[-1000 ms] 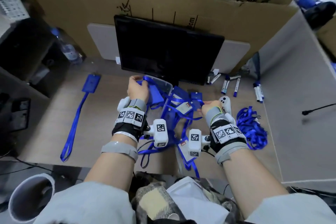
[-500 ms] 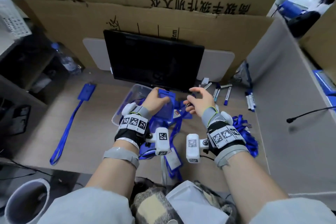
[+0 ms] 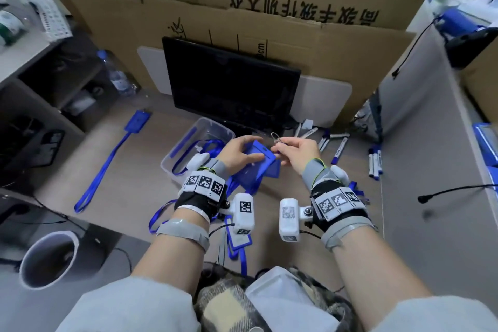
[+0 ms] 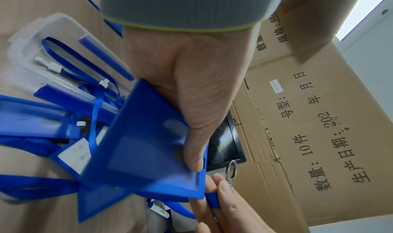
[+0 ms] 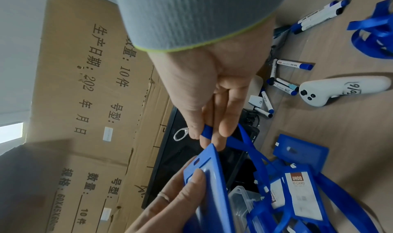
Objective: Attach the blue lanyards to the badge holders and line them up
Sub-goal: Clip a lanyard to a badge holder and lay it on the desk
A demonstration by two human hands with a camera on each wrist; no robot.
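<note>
My left hand [image 3: 246, 152] grips a blue badge holder [image 3: 257, 170] above the desk, thumb on its face, slotted top edge turned to the right. My right hand [image 3: 280, 149] pinches the end of a blue lanyard [image 5: 207, 133] right beside that top edge. The lanyard's metal clip ring [image 3: 275, 137] sticks up past the fingertips. In the left wrist view the holder [image 4: 144, 145] meets the lanyard end [image 4: 212, 199] at its corner, with the ring [image 4: 231, 169] just beyond. One assembled badge with lanyard [image 3: 113, 159] lies at the left.
A clear plastic box [image 3: 215, 127] with lanyards sits under my left hand, beside a pile of holders [image 5: 297, 194]. Blue markers [image 3: 374, 164] and a white controller [image 5: 340, 90] lie to the right. A black monitor [image 3: 231, 89] and cardboard boxes stand behind.
Both hands rose off the pile and came together. The left hand lifted a holder; the right hand picked up a lanyard end and brought it to the holder's top.
</note>
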